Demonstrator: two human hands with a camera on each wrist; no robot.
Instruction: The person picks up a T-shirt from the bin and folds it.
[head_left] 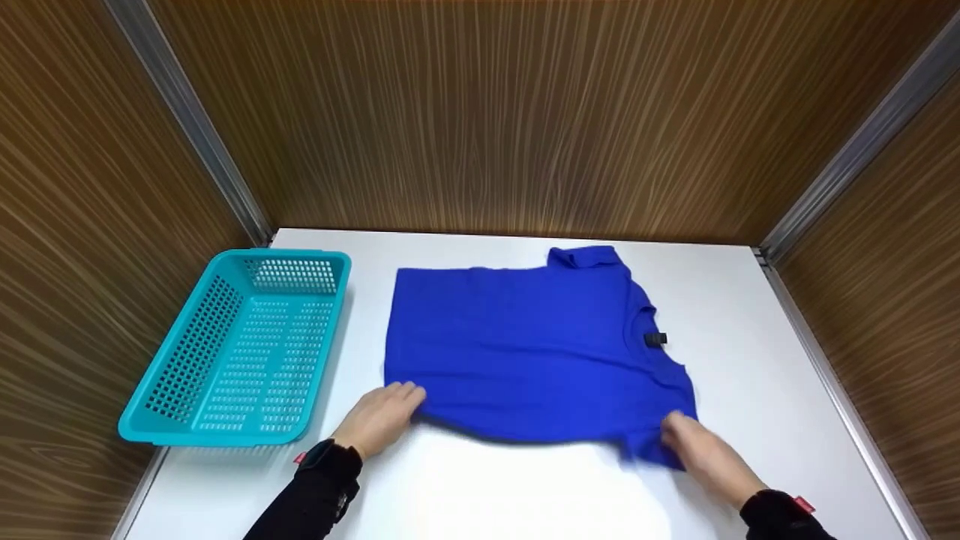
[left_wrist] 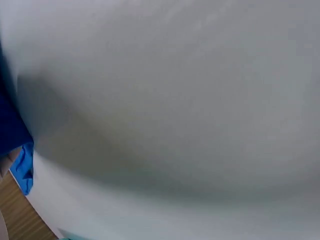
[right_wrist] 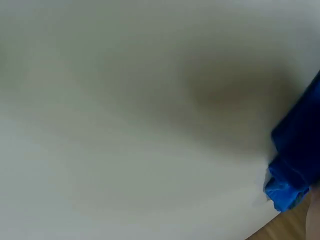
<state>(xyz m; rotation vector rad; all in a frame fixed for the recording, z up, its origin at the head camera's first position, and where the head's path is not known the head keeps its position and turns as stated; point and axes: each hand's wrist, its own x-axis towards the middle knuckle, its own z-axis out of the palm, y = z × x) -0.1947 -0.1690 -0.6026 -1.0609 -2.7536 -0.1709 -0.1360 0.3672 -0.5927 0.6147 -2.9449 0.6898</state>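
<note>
A blue T-shirt [head_left: 510, 330] lies sideways on the white table, hem to the left and collar to the right, with a black tag [head_left: 655, 340] at the neck. My left hand [head_left: 381, 418] pinches its near hem corner. At the near sleeve, my right hand [head_left: 705, 454] grips the cloth, slightly blurred. Between the two hands the near edge bows and looks lifted. The far sleeve sticks out toward the back wall. In the left wrist view the shirt [left_wrist: 10, 125] shows at the left edge; in the right wrist view its cloth [right_wrist: 300, 140] is at the right.
A turquoise plastic basket [head_left: 321, 375] with perforated walls stands left of the shirt, with nothing in it. Wood-grain panels [head_left: 480, 120] enclose the white table [head_left: 757, 337] at the back and both sides, joined by metal rails.
</note>
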